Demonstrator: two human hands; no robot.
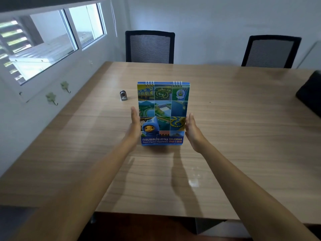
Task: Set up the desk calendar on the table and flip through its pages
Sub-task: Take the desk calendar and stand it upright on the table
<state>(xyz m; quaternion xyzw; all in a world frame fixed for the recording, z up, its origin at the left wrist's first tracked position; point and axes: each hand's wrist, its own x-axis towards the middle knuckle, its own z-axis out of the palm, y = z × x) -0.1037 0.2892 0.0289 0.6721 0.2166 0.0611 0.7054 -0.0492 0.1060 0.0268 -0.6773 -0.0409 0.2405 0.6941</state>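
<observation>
A blue desk calendar (163, 108) stands upright on the wooden table (234, 122), its cover facing me with aerial photos, a blue cartoon mascot and wire rings at the top. My left hand (134, 124) is flat along the calendar's left edge, fingers straight and together. On the other side, my right hand (192, 131) lies flat beside the right edge, palm turned inward. Whether the palms touch the cover's edges or sit just off them I cannot tell. Neither hand curls around the calendar.
A small grey metal object (123, 95) sits on the table left of the calendar. Two black mesh chairs (150, 46) (271, 52) stand at the far side. A dark object (311, 93) rests at the right edge. A window wall runs along the left.
</observation>
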